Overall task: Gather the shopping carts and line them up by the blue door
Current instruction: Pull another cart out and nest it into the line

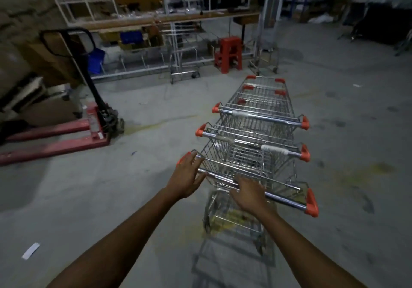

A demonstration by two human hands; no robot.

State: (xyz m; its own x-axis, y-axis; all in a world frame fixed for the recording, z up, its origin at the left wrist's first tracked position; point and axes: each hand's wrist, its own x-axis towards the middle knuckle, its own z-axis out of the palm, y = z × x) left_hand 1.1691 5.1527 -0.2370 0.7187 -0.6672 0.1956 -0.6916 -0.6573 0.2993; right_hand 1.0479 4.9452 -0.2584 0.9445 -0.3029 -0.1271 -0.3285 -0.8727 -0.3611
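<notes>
Left hand [189, 174]: fingers straight and slightly spread, palm down, lying on the left end of the nearest cart's handle [286, 199], fingertips at the orange end cap. It wraps nothing.

Right hand [249, 193]: palm down across the middle of the same handle, fingers extended over the bar and only loosely bent, thumb out to the left. No closed grip is visible, and motion blur hides the fingertips.

Row of carts [258, 131]: three carts nested one into the next, standing directly ahead of both hands and running away from the person, angled slightly right. The nearest cart [223, 209] touches both hands at its handle. The middle cart's handle [252, 145] and the far cart's handle [258, 115] lie beyond, out of reach of the fingers.

Construction: baskets of thin bright wire mesh. The handles are round chromed tubes with orange plastic caps at each end, and pale wrapping covers part of the two farther handles. The lower frame of the nearest cart is blurred.

Surroundings, taken from the row of carts: a red pallet jack [95, 118] with a black tiller well to the left, a red plastic stool [228, 53] beyond the far end, white metal shelving [133, 9] behind that, and a scrap of white paper [31, 251] on the grey concrete floor [356, 176] far to the near left.
</notes>
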